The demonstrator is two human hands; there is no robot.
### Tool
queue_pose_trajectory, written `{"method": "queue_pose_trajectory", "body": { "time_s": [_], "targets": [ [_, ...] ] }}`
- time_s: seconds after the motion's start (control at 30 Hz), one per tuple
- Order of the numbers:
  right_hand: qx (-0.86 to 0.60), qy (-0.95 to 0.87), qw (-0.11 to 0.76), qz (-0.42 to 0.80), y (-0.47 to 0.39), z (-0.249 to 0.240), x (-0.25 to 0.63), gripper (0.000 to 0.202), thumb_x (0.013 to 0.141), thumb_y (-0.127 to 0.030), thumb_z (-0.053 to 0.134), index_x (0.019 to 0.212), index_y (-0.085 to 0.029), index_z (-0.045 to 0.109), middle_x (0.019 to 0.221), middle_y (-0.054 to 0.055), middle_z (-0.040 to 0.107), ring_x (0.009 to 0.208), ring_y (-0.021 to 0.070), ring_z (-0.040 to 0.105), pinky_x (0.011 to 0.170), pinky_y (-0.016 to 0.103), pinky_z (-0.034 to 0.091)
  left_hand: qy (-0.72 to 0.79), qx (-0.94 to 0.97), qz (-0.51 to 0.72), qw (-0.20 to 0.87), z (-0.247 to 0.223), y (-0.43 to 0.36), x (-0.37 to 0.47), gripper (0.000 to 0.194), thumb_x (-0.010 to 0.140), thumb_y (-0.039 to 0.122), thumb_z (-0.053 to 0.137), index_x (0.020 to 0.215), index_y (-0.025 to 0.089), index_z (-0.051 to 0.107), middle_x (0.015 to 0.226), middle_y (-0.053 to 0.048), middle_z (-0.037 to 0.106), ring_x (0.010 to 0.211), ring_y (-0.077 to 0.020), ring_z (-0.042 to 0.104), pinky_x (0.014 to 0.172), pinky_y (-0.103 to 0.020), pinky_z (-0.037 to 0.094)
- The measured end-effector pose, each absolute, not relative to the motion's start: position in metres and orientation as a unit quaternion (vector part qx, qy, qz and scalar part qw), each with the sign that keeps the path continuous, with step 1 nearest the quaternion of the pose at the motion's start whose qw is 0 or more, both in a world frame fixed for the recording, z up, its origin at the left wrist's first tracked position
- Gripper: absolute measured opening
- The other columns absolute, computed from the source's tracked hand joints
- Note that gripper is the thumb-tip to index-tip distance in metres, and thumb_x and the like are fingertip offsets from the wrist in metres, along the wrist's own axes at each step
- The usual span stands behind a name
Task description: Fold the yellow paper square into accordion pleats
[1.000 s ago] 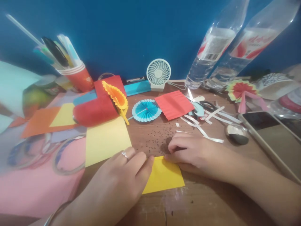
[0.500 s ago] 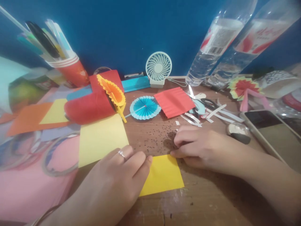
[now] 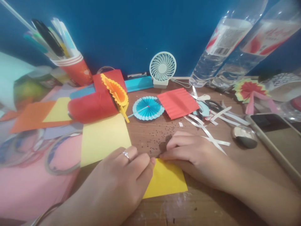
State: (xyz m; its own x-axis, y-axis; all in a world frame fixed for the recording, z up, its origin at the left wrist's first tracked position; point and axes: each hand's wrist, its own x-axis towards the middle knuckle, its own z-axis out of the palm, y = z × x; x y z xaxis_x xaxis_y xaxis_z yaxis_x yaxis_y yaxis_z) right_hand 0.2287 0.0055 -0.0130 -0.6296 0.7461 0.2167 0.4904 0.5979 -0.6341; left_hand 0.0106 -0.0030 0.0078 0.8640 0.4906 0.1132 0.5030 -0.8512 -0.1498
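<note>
A bright yellow paper (image 3: pixel 166 179) lies on the brown table between my hands. My left hand (image 3: pixel 127 179), with a ring, has its fingers curled together over the paper's left part, thumb at the top edge. My right hand (image 3: pixel 190 153) is closed too, its fingertips at the same top edge close to my left thumb. A pale yellow sheet (image 3: pixel 103 138) sits beside my left hand. Beyond the hands are a blue pleated paper fan (image 3: pixel 148 108) and a red pleated paper (image 3: pixel 178 103).
Farther back stand a small white fan (image 3: pixel 162 67), a cup of pens (image 3: pixel 75 69) and water bottles (image 3: pixel 223 47). At right are white paper strips (image 3: pixel 211 135), scissors (image 3: pixel 213 105) and a phone (image 3: pixel 277 138). Tape rings (image 3: pixel 62 153) lie on pink paper at left.
My right hand has slid left along the paper's top edge toward my left thumb. More white strips show behind it. The whole view has shifted slightly.
</note>
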Motion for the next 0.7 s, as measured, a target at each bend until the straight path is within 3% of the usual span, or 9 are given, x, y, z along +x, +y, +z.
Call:
{"method": "queue_pose_trajectory", "body": {
  "time_s": [0.13, 0.33, 0.7],
  "targets": [
    [-0.353, -0.869, 0.226, 0.264, 0.004, -0.015, 0.228, 0.024, 0.084, -0.006, 0.049, 0.087, -0.021, 0.067, 0.078, 0.001, 0.060, 0.075, 0.0137, 0.052, 0.066, 0.026, 0.040, -0.260, -0.960, -0.047, 0.095, 0.008, -0.003, 0.008, 0.043, 0.084, 0.003, 0.022, 0.081, 0.019, 0.062, 0.066, -0.003, 0.055, 0.059, -0.0181, 0.049, 0.050, -0.032, 0.037],
    [-0.334, -0.895, 0.183, 0.234, 0.004, -0.016, 0.228, 0.038, 0.083, -0.004, 0.051, 0.107, -0.031, 0.062, 0.079, -0.002, 0.056, 0.075, 0.0128, 0.049, 0.065, 0.025, 0.035, -0.260, -0.955, -0.061, 0.128, 0.015, -0.005, 0.003, 0.037, 0.083, 0.001, 0.029, 0.076, 0.017, 0.062, 0.069, -0.004, 0.057, 0.064, -0.0197, 0.052, 0.051, -0.031, 0.036],
    [-0.354, -0.897, 0.156, 0.213, 0.005, -0.016, 0.226, 0.028, 0.084, -0.014, 0.057, 0.103, -0.034, 0.064, 0.081, -0.003, 0.057, 0.079, 0.0134, 0.049, 0.067, 0.025, 0.033, -0.270, -0.957, -0.041, 0.101, 0.017, -0.002, 0.000, 0.042, 0.082, 0.000, 0.028, 0.077, 0.018, 0.065, 0.074, -0.006, 0.062, 0.065, -0.0227, 0.056, 0.049, -0.033, 0.039]
  ]
}}
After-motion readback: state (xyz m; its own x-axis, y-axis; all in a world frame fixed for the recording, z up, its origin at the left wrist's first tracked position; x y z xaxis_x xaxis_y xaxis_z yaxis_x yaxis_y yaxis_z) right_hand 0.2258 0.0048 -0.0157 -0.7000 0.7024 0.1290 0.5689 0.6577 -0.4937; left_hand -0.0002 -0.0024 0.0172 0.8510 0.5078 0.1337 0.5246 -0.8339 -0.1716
